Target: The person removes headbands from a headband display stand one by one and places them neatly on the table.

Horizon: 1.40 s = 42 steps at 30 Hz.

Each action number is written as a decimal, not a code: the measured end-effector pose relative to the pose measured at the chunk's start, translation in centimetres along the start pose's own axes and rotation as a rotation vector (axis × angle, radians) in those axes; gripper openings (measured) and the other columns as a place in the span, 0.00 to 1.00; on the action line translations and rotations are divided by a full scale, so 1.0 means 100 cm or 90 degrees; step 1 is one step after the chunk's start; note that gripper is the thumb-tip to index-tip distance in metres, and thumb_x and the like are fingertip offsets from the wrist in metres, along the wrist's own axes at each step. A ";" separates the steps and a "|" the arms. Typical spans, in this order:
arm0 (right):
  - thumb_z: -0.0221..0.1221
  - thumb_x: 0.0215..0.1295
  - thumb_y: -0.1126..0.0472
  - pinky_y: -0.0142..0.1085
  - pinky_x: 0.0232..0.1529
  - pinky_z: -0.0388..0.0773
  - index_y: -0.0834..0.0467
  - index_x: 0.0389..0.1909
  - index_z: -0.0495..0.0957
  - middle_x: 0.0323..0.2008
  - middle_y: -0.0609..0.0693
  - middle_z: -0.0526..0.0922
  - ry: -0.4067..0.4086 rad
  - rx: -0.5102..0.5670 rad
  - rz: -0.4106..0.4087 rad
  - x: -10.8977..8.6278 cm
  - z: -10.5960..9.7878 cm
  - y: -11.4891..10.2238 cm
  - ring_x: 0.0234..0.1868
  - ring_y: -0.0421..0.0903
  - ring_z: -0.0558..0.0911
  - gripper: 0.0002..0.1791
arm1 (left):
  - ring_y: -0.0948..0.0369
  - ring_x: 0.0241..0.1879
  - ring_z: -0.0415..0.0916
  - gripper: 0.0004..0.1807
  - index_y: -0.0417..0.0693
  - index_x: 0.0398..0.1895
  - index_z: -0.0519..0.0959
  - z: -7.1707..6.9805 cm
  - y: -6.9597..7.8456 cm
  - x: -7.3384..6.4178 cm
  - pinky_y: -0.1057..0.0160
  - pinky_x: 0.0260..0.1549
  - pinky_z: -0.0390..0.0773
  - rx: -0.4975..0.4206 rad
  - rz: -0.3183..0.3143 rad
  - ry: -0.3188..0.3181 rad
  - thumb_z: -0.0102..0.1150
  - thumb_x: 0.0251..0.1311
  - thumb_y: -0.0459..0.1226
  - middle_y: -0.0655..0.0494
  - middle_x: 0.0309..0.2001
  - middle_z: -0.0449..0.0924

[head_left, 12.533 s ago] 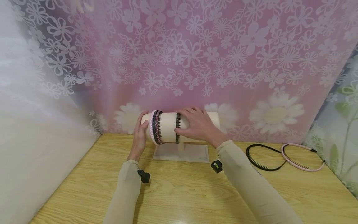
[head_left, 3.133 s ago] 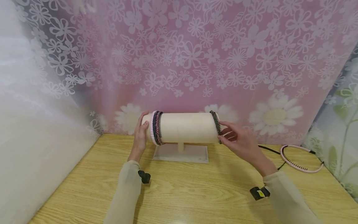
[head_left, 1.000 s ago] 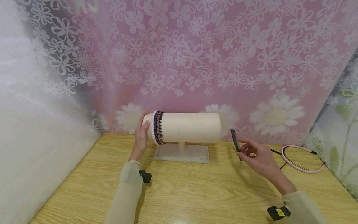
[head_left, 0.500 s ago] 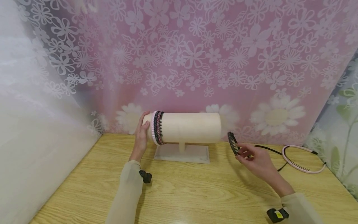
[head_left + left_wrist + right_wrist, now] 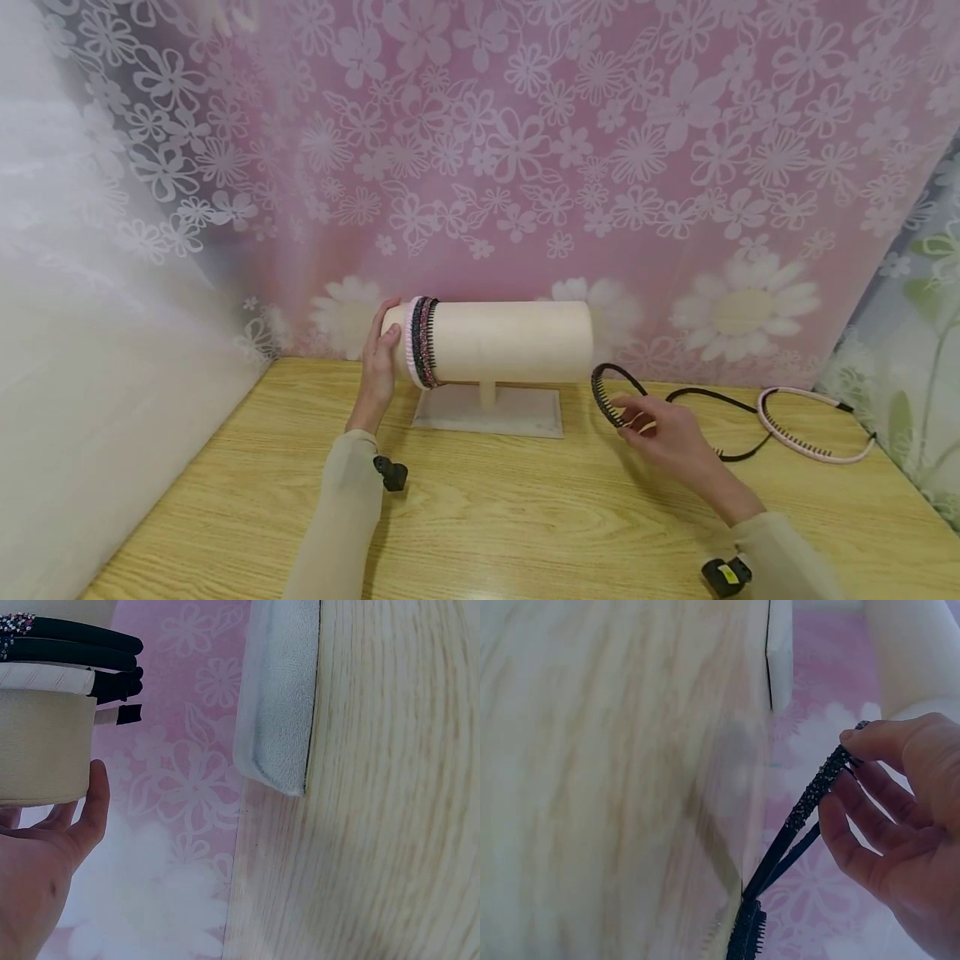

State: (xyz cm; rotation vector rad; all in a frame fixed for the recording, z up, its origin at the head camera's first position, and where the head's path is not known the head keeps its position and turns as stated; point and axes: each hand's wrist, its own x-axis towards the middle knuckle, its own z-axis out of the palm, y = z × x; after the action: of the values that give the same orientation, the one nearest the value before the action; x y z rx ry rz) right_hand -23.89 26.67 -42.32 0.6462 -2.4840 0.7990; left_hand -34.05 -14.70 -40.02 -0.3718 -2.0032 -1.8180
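My left hand grips the left end of a cream padded display roll, thumb in front and fingers behind. Next to that hand the roll carries a pale pink headband, a black glittery one and a pink-and-dark sparkly one with teeth. Off the roll's right end, my right hand pinches a black toothed headband between thumb and fingers, its loop held up over the table. The right wrist view shows dark sparkling beads along this headband.
The roll stands on a post with a flat pale base on the wood-grain table. At the right lie a black headband and a pink toothed headband, overlapping. A pink floral curtain hangs behind.
My right hand has slid the beaded headband rightward along the roll and off its end, then lowered and turned it so its loop shows. The left hand has kept its grip.
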 end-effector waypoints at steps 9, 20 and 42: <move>0.70 0.54 0.75 0.32 0.30 0.81 0.62 0.47 0.86 0.33 0.49 0.86 -0.089 -0.024 0.008 0.003 0.007 -0.004 0.30 0.41 0.83 0.18 | 0.55 0.51 0.73 0.26 0.75 0.74 0.65 -0.001 0.000 -0.001 0.55 0.46 0.75 -0.004 -0.003 0.005 0.39 0.74 0.50 0.52 0.65 0.72; 0.69 0.53 0.75 0.30 0.32 0.79 0.62 0.45 0.86 0.34 0.49 0.85 -0.152 -0.049 0.003 0.005 0.013 -0.009 0.31 0.38 0.81 0.17 | 0.53 0.51 0.73 0.25 0.75 0.74 0.65 -0.002 -0.001 0.000 0.56 0.46 0.75 -0.005 0.005 -0.005 0.38 0.75 0.51 0.52 0.66 0.71; 0.64 0.65 0.67 0.37 0.37 0.83 0.62 0.51 0.85 0.45 0.57 0.88 -0.154 -0.031 0.076 0.013 -0.001 -0.010 0.44 0.54 0.86 0.14 | 0.54 0.50 0.73 0.26 0.75 0.74 0.65 -0.002 -0.001 0.001 0.55 0.45 0.75 0.002 -0.003 -0.003 0.38 0.75 0.51 0.50 0.64 0.71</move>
State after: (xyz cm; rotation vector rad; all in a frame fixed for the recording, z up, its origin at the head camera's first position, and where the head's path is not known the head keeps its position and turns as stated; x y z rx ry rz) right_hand -24.28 25.58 -41.17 0.6131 -2.7747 0.7377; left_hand -34.13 -14.87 -40.07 -0.3718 -2.0108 -1.8187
